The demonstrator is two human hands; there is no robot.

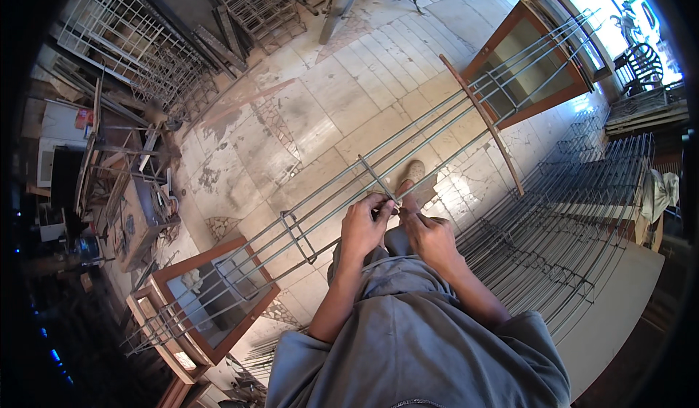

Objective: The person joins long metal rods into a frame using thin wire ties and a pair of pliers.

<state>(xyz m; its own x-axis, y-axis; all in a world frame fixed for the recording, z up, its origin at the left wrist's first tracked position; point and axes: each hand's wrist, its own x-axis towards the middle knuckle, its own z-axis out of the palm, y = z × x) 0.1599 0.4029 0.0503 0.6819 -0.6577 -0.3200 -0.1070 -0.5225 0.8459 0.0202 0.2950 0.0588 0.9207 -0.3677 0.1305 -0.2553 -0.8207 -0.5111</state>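
Observation:
A long cage of thin steel rods (419, 151) runs diagonally before me, from lower left to upper right. Square wire stirrups (298, 237) stand around its rods. My left hand (362, 227) is closed, its thumb and fingers pinching the near corner of the middle stirrup (375, 175), where it meets a rod. Close beside it, my right hand (435, 242) is also closed, fingertips together near the same joint. Whatever small thing lies in the right fingers is hidden.
Two wood-framed glass cabinets (266, 285) (582, 80) hold up the cage's ends. A brown bar (482, 116) crosses beneath it. Bundled rod cages (539, 233) lie on a table (619, 291) at right. Wire grids (131, 40) lean at upper left; my foot (413, 173) is below.

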